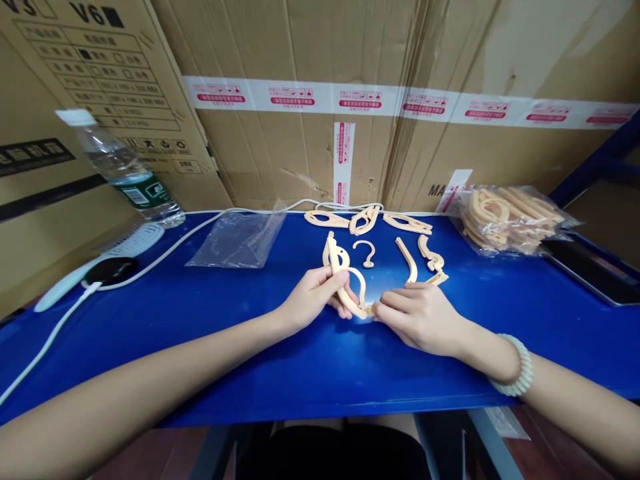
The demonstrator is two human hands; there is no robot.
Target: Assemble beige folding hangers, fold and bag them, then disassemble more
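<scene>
Curved cream plastic pieces [349, 293], joined together, are held upright between the thumb and fingers of my left hand [320, 293]. My right hand [420, 317] pinches the lower end of the same pieces; its fingertips hide the spot where they join. Just behind lies a loose cream hook [369, 255]. A straight arm piece [406, 259] and some small curved pieces [431, 253] rest beyond my right hand. Along the back are folded cream hangers [407, 223].
A clear bag of cream pieces [505, 217] and a dark tablet [595, 270] are on the right. An empty plastic bag [237, 238], bottle [131, 177], brush [67, 281], black disc [111, 271] and white cable [53, 337] are left. Cardboard boxes [295, 153] wall the blue table's [250, 387] back.
</scene>
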